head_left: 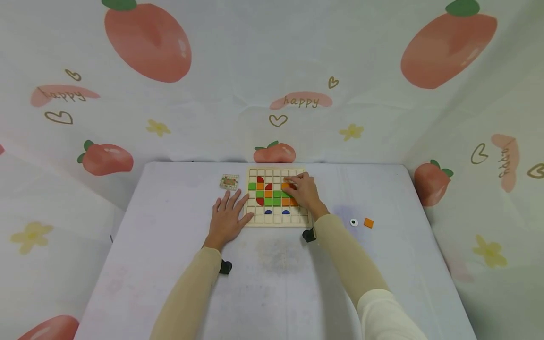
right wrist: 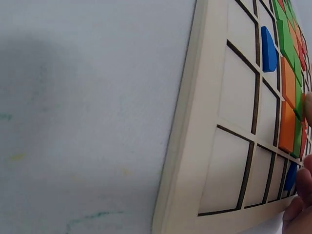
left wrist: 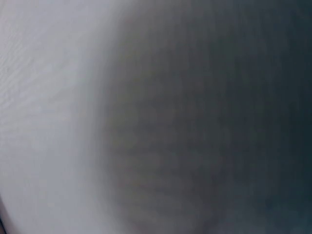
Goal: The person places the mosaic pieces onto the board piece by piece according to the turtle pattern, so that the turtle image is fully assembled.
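Note:
A pale wooden grid board [head_left: 277,222] bears green, orange, red and blue flat tiles in its cells. My left hand [head_left: 226,218] lies on the table with fingers spread, its thumb and fingertips at the board's left edge. My right hand [head_left: 307,192] reaches over the board's right half, thumb and index finger bent around an orange square tile [head_left: 285,186]. Part of the tile pattern is hidden beneath this hand. In the right wrist view, fingers [right wrist: 304,187] show at the right edge, close to a blue tile [right wrist: 290,176]. The left wrist view is a dark blur.
A small picture card [head_left: 229,182] lies left of the board's upper corner. To the right of the board are a white disc with a black dot [head_left: 354,222] and a loose orange square [head_left: 369,223]. A printed cloth wall [head_left: 229,137] stands behind the table.

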Demonstrator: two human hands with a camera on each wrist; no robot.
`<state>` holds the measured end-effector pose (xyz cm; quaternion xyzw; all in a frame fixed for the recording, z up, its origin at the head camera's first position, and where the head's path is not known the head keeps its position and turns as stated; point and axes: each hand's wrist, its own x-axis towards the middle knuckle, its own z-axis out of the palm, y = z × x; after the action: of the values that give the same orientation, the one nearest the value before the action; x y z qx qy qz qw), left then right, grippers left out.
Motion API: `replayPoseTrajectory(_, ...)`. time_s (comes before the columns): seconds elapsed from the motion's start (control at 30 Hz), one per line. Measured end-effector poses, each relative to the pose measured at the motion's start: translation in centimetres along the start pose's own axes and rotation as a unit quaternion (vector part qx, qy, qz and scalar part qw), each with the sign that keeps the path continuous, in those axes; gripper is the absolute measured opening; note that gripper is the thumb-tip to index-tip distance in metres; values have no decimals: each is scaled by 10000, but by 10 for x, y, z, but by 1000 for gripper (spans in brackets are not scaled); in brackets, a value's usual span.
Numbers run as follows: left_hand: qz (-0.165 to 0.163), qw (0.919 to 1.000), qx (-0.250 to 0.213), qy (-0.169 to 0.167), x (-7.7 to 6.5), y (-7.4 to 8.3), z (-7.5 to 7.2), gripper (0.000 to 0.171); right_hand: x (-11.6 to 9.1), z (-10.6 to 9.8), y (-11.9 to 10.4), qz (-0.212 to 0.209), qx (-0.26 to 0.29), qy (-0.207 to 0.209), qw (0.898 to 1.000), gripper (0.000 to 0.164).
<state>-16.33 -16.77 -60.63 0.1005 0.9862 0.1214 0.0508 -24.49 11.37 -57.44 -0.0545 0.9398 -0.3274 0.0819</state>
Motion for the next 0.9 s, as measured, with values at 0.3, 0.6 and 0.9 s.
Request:
replayPoseTrajectory(0.3, -24, 10000, -34, -45, 0, 0, -2, 72, -2, 0, 0, 41, 355, 183, 9992, 30)
replayPoseTrajectory(0.6, -2, 10000, -38, -17, 1, 1, 1, 73, -9, -17, 3, -495, -787, 91, 9956, 39)
replayPoseTrajectory(0.9, 11, 10000, -23, 81, 1, -2, 3, 73, -23, -32, 9, -611, -2226, 261, 9727, 58)
